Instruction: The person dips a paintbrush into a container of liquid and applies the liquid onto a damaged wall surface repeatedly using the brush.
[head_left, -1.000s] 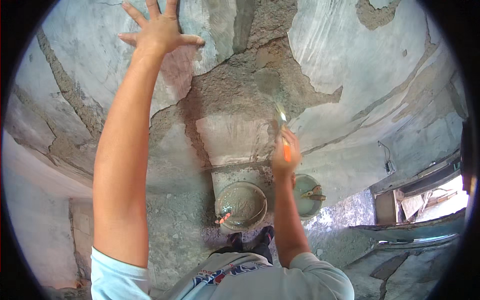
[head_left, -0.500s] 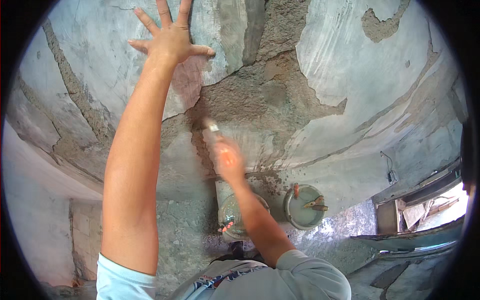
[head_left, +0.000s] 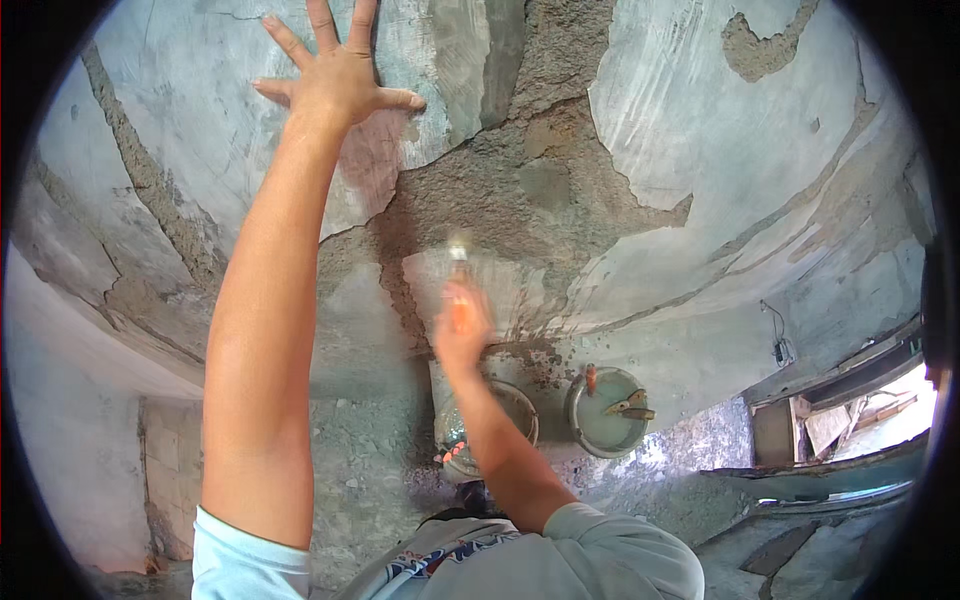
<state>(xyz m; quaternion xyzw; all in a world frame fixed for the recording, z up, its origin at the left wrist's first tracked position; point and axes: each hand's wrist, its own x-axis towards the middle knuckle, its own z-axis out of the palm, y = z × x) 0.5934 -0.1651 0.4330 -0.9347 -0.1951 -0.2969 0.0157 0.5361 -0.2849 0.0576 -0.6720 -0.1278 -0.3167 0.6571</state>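
Observation:
My left hand (head_left: 330,85) rests high on the cracked, grey plastered wall (head_left: 690,130), fingers spread wide, beside an area of rough exposed render (head_left: 540,170). My right hand (head_left: 462,330) is lower, near the middle of the view, closed round an orange-handled tool (head_left: 458,260) with a metal part toward the wall; motion blurs its tip. Below, behind my right forearm, a round bucket (head_left: 510,395) of wet grey material is partly hidden. To its right stands another bucket (head_left: 610,440) of cloudy liquid, with tools at its rim.
A wire with a small box (head_left: 783,352) hangs on the lower right wall. Beyond it is a bright opening (head_left: 885,400) with broken boards. The rubble-dusted floor (head_left: 355,470) and my feet show below.
My right hand with the tool swung left across the wall, then shifted slightly back right. My left hand stays spread on the wall; the whole view has shifted a little.

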